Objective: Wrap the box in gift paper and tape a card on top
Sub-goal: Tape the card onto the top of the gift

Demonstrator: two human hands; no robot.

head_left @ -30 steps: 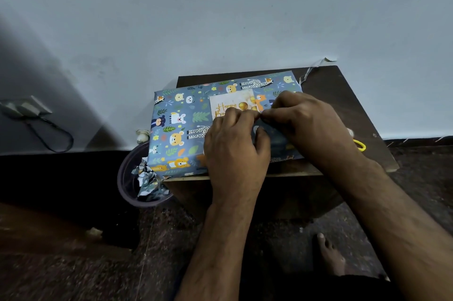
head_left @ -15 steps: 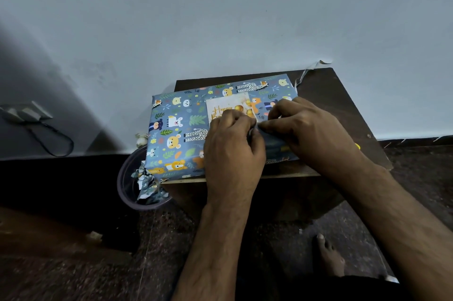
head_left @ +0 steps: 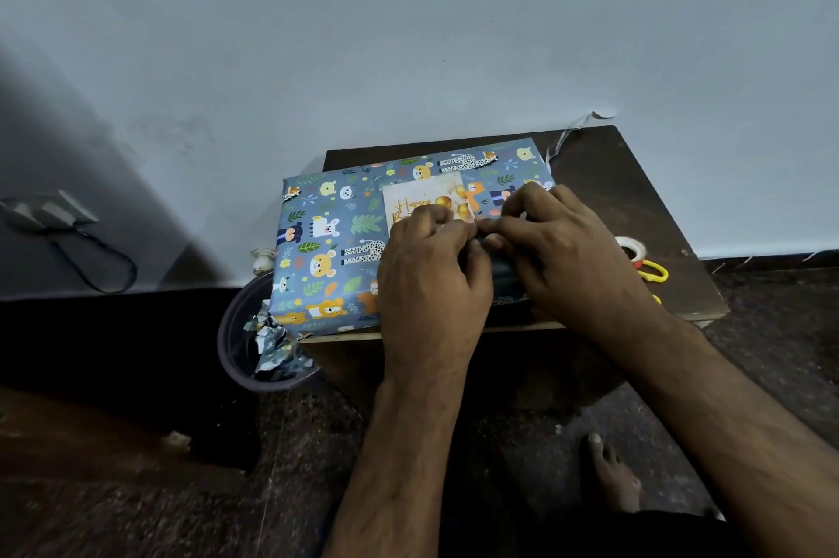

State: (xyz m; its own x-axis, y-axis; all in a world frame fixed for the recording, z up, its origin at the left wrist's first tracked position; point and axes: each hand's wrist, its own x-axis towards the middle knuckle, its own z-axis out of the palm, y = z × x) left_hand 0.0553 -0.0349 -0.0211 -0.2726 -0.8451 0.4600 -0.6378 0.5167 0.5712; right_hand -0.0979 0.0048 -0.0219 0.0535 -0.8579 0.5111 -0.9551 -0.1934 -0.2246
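The box (head_left: 327,248), wrapped in blue paper with cartoon animals, lies flat on a small dark table (head_left: 613,176). A white "Happy Birthday" card (head_left: 422,194) rests on its top, its lower half hidden by my fingers. My left hand (head_left: 431,280) and my right hand (head_left: 572,258) meet fingertip to fingertip at the card's lower right corner. Both have curled fingers and pinch a small clear piece of tape between them, which is barely visible.
A roll of tape (head_left: 632,248) and yellow-handled scissors (head_left: 653,272) lie on the table right of my right hand. A dark bowl (head_left: 236,357) with crumpled paper scraps (head_left: 272,339) stands on the floor at the left. My bare foot (head_left: 610,476) is below the table.
Both hands stay joined at the card's corner, with small finger movements. My right wrist has shifted, so the tape roll now shows beside it.
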